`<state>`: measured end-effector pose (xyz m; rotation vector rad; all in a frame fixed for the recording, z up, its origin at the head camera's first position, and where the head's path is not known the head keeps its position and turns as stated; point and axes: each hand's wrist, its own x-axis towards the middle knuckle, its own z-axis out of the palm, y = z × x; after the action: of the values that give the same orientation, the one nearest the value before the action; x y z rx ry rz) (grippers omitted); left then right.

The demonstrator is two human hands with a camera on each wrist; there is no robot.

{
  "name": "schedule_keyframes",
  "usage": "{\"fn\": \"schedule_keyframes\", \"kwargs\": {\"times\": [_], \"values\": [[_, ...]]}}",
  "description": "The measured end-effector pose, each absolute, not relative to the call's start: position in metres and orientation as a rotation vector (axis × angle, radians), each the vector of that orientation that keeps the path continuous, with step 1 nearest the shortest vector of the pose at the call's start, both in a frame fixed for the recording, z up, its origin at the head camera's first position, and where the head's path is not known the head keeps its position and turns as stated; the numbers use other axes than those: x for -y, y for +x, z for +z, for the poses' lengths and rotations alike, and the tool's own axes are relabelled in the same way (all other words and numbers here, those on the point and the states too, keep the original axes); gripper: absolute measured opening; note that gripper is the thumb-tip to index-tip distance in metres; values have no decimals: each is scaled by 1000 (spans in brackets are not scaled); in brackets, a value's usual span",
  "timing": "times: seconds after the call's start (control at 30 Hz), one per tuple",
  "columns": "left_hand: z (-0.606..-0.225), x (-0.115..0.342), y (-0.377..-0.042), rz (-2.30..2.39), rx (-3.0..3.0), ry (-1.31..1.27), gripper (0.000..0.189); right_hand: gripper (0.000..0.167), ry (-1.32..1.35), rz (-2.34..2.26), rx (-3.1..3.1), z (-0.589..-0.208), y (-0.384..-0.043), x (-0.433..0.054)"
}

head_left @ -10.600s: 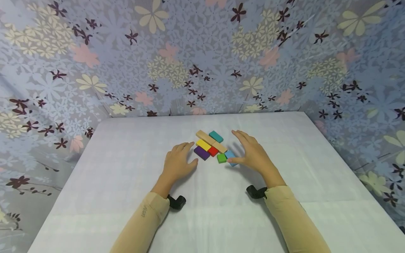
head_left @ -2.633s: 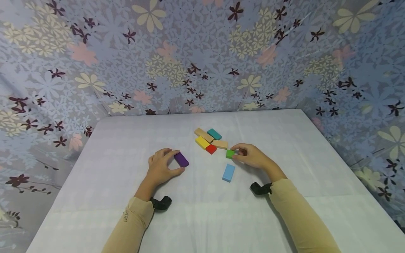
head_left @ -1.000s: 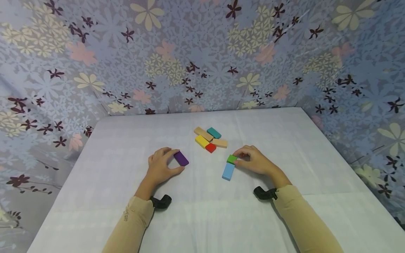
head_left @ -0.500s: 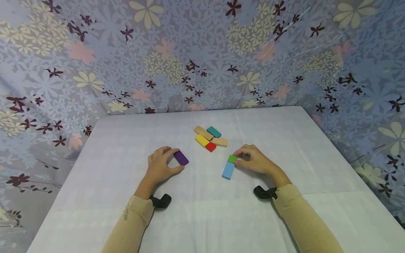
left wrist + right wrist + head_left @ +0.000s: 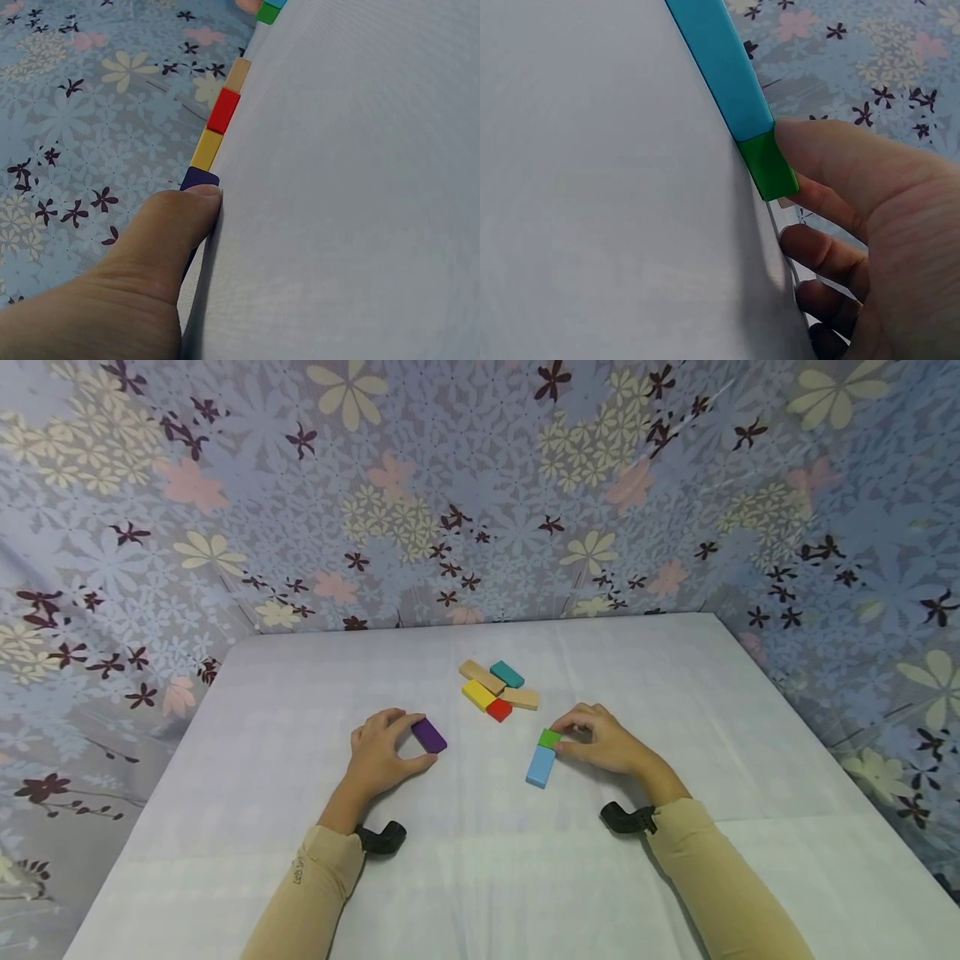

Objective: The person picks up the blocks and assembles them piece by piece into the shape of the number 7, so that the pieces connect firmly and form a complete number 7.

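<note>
A purple block [image 5: 429, 736] lies flat on the table, held at its two ends between the thumb and index finger of my left hand [image 5: 380, 750]. In the left wrist view the thumb presses on one end of the purple block [image 5: 199, 177]. My right hand [image 5: 603, 742] pinches a small green block [image 5: 550, 738], its thumb and index finger at the side. One end of the green block [image 5: 768, 166] meets the end of a longer light blue block [image 5: 541, 767], the two lying in line.
Beyond the hands lies a loose group: a yellow block [image 5: 478, 695], a red block [image 5: 499, 709], a teal block [image 5: 507, 674], a plain wood block [image 5: 482, 677] and another plain wood block [image 5: 521, 697]. The white-covered table [image 5: 465, 877] meets a flowered cloth [image 5: 480, 485] at the back.
Earlier, purple, green and blue lay among the group. My left hand drew the purple block left; the blue block came nearer, and my right hand brought the green block against it. Little moved lately.
</note>
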<state>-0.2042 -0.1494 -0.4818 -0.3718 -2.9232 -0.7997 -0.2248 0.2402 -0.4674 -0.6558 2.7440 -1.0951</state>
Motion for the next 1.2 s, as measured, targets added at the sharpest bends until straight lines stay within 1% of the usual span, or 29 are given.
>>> {"fn": "schedule_keyframes", "kwargs": {"times": [0.23,0.47,0.7,0.93,1.2], "values": [[-482,149,-202,-798,2927,-371,71,30,-594,-1125,-2696,-463,-233,-238],[-482,150,-200,-818,2928,-366,71,35,-452,-1121,-2675,-460,-254,-230],[-483,150,-201,-809,2925,-373,71,40,-439,-1059,-2689,-458,-272,-217],[-483,150,-203,-805,2917,-382,71,36,-431,-1056,-2671,-456,-281,-207],[-481,149,-204,-806,2917,-379,71,34,-356,-1036,-2692,-457,-285,-205]]}}
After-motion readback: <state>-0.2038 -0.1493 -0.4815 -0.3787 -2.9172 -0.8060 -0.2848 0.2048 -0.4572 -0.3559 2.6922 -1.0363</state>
